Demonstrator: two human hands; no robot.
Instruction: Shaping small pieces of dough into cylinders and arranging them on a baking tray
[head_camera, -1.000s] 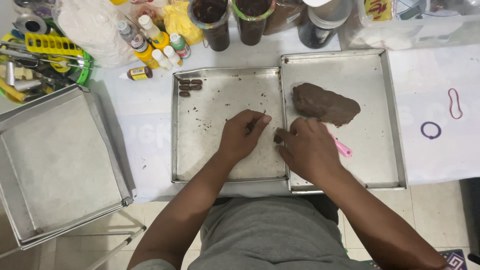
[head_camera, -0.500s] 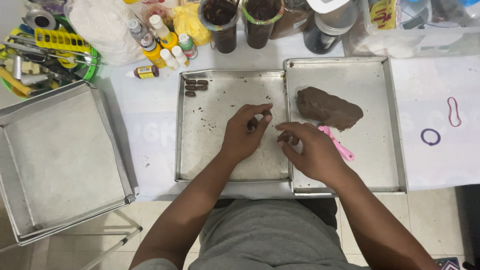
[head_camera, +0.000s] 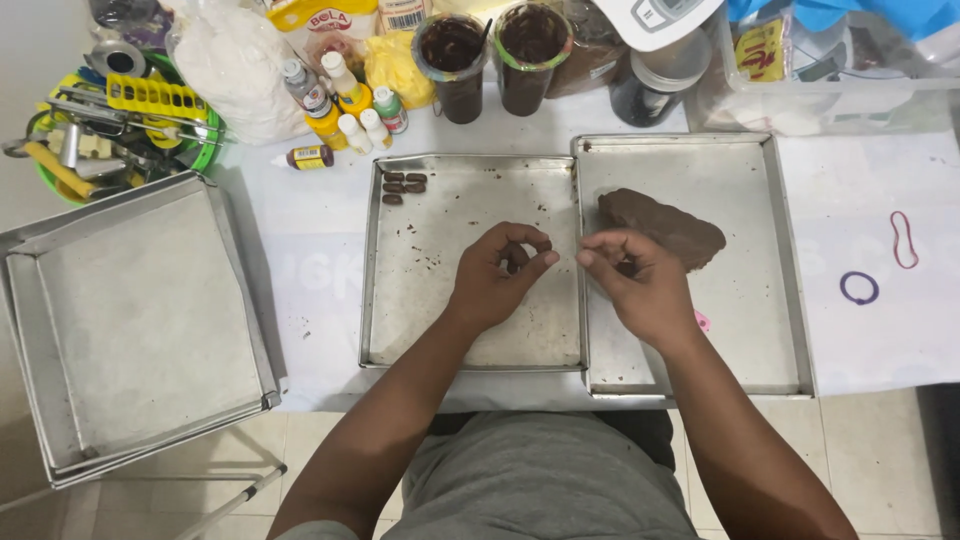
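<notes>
Pinching a tiny dough bit (head_camera: 512, 262) over the middle tray (head_camera: 400, 330), left hand (head_camera: 497, 278) shapes it; right hand (head_camera: 635, 280) curls, grasp unclear.

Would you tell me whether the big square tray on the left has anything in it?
Empty, as far as shows: the square tray has only bare, dull metal inside, unlike the middle tray, which holds small brown pieces.
</notes>
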